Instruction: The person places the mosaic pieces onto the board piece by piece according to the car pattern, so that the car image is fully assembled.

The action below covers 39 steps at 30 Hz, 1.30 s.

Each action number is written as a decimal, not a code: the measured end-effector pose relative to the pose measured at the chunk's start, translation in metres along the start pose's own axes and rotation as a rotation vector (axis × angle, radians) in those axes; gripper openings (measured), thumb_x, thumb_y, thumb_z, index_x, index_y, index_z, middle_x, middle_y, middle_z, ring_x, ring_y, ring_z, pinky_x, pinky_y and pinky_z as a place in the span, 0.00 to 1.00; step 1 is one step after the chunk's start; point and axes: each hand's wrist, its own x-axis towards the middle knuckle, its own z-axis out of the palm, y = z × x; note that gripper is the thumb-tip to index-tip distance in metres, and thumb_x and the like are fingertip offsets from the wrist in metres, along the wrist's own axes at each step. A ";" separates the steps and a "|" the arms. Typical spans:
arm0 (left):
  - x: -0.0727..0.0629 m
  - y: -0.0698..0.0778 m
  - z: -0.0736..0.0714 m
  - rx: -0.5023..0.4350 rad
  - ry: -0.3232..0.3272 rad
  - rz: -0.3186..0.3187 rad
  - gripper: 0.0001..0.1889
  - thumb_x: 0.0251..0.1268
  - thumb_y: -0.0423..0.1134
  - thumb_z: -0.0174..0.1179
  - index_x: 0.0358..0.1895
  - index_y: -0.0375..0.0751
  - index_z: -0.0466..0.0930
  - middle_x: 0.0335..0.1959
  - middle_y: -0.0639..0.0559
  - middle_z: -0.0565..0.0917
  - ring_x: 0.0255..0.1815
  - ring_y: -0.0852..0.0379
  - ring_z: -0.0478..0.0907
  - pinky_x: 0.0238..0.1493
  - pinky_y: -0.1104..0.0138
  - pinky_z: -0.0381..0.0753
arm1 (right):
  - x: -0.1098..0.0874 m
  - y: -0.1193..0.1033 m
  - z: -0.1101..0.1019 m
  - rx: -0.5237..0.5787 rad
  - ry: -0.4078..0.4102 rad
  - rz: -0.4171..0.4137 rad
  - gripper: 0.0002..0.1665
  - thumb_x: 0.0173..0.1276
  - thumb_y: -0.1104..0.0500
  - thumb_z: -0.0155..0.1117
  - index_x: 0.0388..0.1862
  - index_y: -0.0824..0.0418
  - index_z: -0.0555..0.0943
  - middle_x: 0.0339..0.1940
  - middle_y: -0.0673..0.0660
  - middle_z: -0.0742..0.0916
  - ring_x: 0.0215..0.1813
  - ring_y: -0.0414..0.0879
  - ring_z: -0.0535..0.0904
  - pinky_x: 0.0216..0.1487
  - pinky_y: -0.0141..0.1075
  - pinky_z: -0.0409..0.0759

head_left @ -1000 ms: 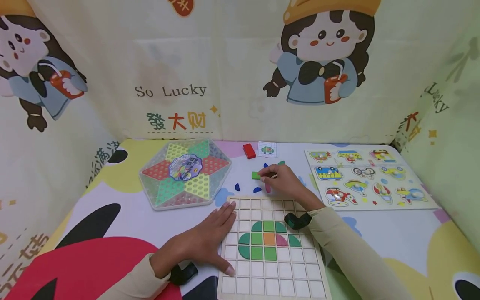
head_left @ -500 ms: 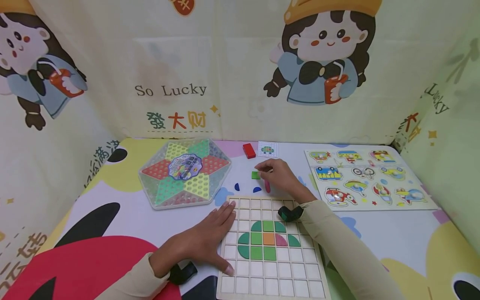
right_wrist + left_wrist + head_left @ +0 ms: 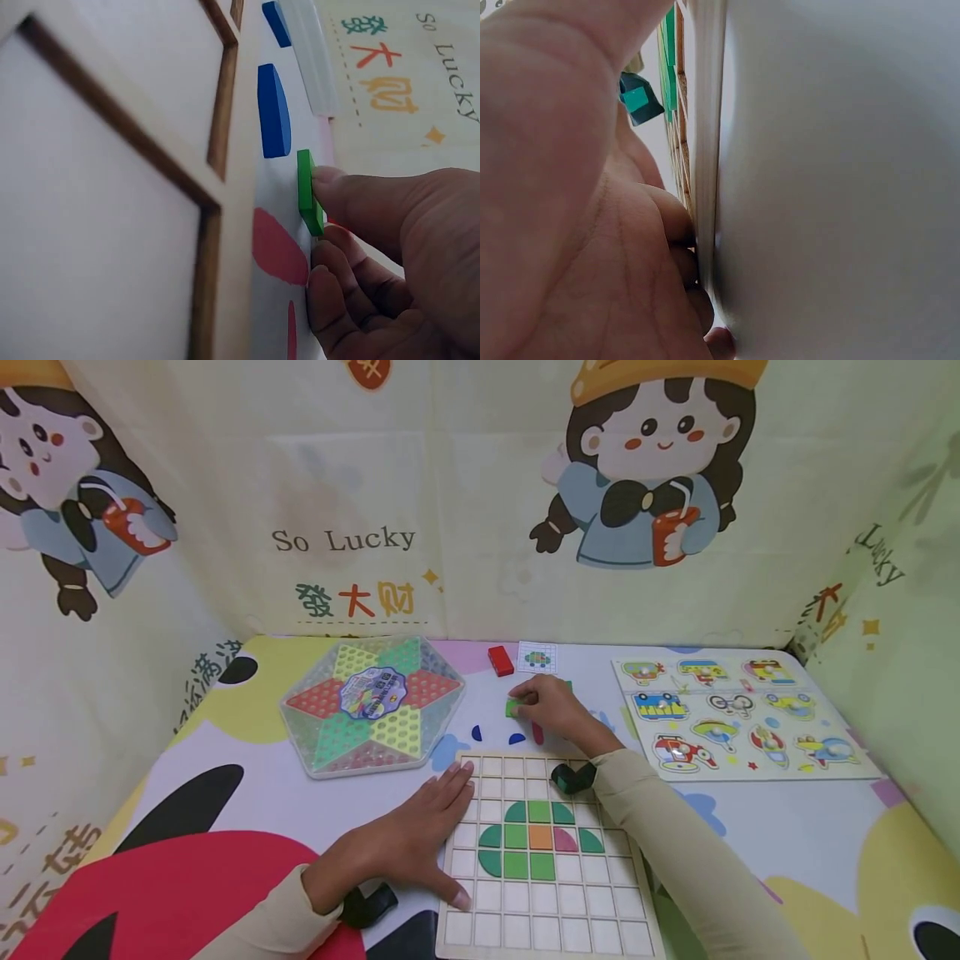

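Note:
In the head view my left hand rests on the left edge of a wooden grid board, fingers and thumb spread. The left wrist view shows its palm beside the board's edge. On the board lie green square tiles, dark green quarter-round tiles, an orange square tile and a pink quarter-round tile. Beyond the board, my right hand pinches a green square tile by thumb and finger, low over the table. Part of that tile is hidden by the fingers.
Dark blue half-round pieces and a pink piece lie behind the board. A red block and a pattern card are farther back. A Chinese checkers box sits left, a vehicle puzzle board right.
The right hand has shifted slightly left, and its thumb and finger now close over the green square tile. My left hand stays on the board.

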 end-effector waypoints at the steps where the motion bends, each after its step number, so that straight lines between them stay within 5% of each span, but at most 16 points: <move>1: 0.000 0.000 0.000 0.000 0.001 0.001 0.66 0.42 0.73 0.66 0.78 0.37 0.44 0.80 0.47 0.34 0.78 0.48 0.28 0.73 0.48 0.39 | 0.000 0.000 0.000 -0.015 -0.005 0.000 0.16 0.65 0.64 0.68 0.52 0.63 0.85 0.46 0.56 0.83 0.45 0.48 0.78 0.48 0.39 0.79; 6: 0.000 0.000 0.000 -0.002 -0.003 0.003 0.66 0.42 0.72 0.67 0.78 0.37 0.44 0.80 0.47 0.35 0.78 0.48 0.28 0.73 0.48 0.39 | 0.000 0.001 0.000 -0.072 -0.018 -0.013 0.15 0.64 0.62 0.70 0.50 0.62 0.86 0.44 0.55 0.82 0.44 0.48 0.74 0.43 0.38 0.76; 25: 0.000 0.001 0.000 -0.004 -0.002 -0.003 0.65 0.42 0.72 0.67 0.78 0.37 0.45 0.80 0.47 0.36 0.78 0.48 0.29 0.73 0.49 0.39 | -0.021 0.004 -0.017 -0.003 -0.041 -0.120 0.09 0.68 0.63 0.65 0.45 0.61 0.88 0.42 0.54 0.86 0.41 0.49 0.74 0.41 0.35 0.76; 30: -0.001 0.001 -0.001 -0.011 -0.004 -0.006 0.65 0.42 0.72 0.67 0.78 0.37 0.45 0.80 0.47 0.36 0.78 0.48 0.29 0.73 0.49 0.39 | -0.030 0.004 -0.025 0.032 -0.021 -0.109 0.11 0.69 0.63 0.64 0.47 0.60 0.87 0.43 0.55 0.85 0.40 0.50 0.76 0.34 0.37 0.78; 39: -0.001 0.001 -0.001 -0.009 0.001 0.001 0.65 0.42 0.72 0.67 0.78 0.37 0.45 0.80 0.47 0.36 0.78 0.48 0.29 0.73 0.48 0.39 | -0.044 0.008 -0.036 0.044 0.008 -0.112 0.14 0.68 0.63 0.65 0.52 0.62 0.85 0.47 0.56 0.86 0.43 0.50 0.78 0.44 0.39 0.78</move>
